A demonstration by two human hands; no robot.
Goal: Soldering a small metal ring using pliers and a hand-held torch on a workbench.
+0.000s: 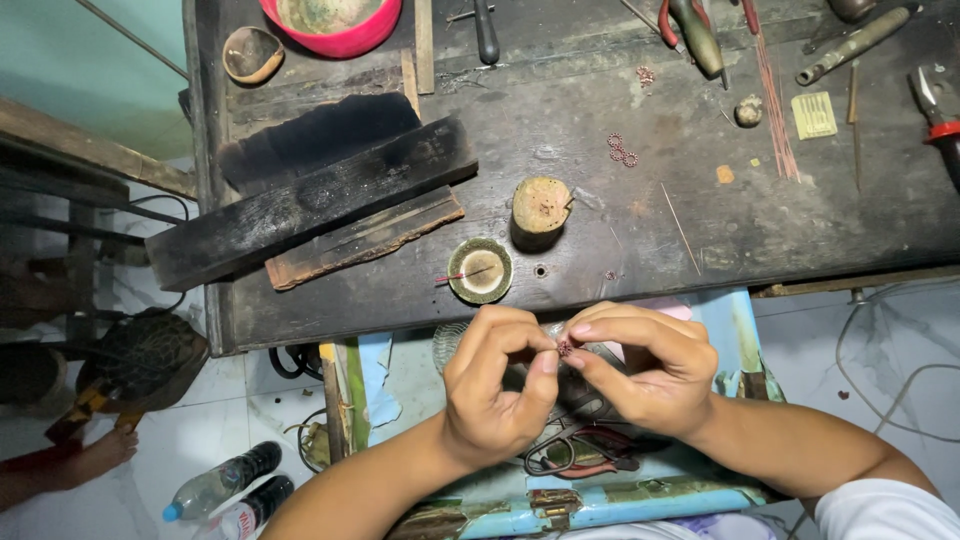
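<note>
My left hand (497, 385) and my right hand (645, 370) meet just below the front edge of the dark workbench (600, 130). Thumbs and forefingers of both pinch a tiny reddish copper-coloured piece (565, 347) between them. Straight ahead on the bench stand a small round dish (480, 270) with a thin red-tipped stick across it and a short wooden stump (541, 204). A few small copper rings (622, 150) lie further back. Pliers with red handles (575, 455) rest in the open drawer under my hands.
Charred wooden blocks (310, 200) lie at the bench's left. A pink bowl (330, 22), a small wooden bowl (251, 53), red-handled pliers (690, 30), thin copper rods (775, 110) and a metal tool (855, 45) sit at the back. Plastic bottles (225, 485) lie on the floor.
</note>
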